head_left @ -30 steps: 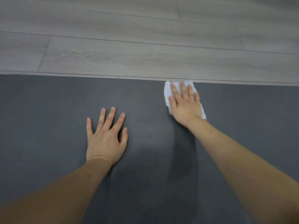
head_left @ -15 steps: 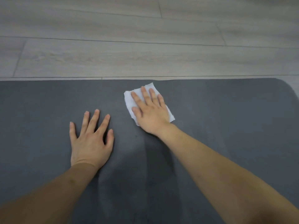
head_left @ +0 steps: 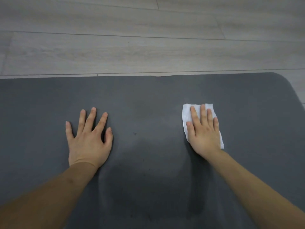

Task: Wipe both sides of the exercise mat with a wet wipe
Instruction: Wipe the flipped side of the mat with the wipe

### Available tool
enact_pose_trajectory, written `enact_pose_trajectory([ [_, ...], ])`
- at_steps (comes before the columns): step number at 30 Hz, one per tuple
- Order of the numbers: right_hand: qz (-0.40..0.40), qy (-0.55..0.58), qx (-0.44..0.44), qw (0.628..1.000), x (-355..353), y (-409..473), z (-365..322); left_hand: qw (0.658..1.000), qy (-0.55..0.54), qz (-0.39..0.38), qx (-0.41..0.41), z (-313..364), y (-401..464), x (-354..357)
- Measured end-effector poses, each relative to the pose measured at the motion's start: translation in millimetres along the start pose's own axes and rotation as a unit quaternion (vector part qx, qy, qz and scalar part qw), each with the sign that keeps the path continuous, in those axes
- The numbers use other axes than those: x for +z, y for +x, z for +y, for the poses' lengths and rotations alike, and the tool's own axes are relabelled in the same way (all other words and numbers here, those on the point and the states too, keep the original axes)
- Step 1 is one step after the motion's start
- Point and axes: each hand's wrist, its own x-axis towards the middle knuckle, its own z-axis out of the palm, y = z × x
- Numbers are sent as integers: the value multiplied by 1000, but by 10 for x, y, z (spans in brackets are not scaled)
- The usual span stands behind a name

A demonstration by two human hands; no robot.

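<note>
Exercise mat (head_left: 148, 100) fills the lower part of the view, dark grey and lying flat on the pale wood-look floor (head_left: 115, 47), its far edge running straight across and its far right corner rounded. Left hand (head_left: 88, 139) is planted palm-down on the mat, fingers (head_left: 91, 118) straight and fanned apart — holding nothing, just bearing on the surface. Over on the right, the right hand (head_left: 203, 133) lies flat on the white wet wipe (head_left: 187, 113), fingers straight and close together, pressing it onto the mat; nothing curls round the wipe. The wipe shows beyond the fingertips, along the thumb side, and in a thin strip by the little-finger edge. It sits near the mat's right end, a little short of the far edge. Between the two forearms, darker, damp-looking patches and streaks mark the mat — with a few small dark specks in that middle stretch. Both hands are well apart.
</note>
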Motion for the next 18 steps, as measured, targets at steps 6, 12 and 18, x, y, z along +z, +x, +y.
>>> enact_pose_trajectory([
  [6, -4, 0, 37, 999, -91, 504, -246, 1000, -2, -10, -5, -2, -11, -13],
  [12, -36, -8, -207, 978, 106, 78, -2005, 1000, -16, -7, -7, -20, -15, -33],
  [18, 1, -45, -149, 988, 77, 295, -1070, 1000, -20, -3, -7, -18, 12, -31],
])
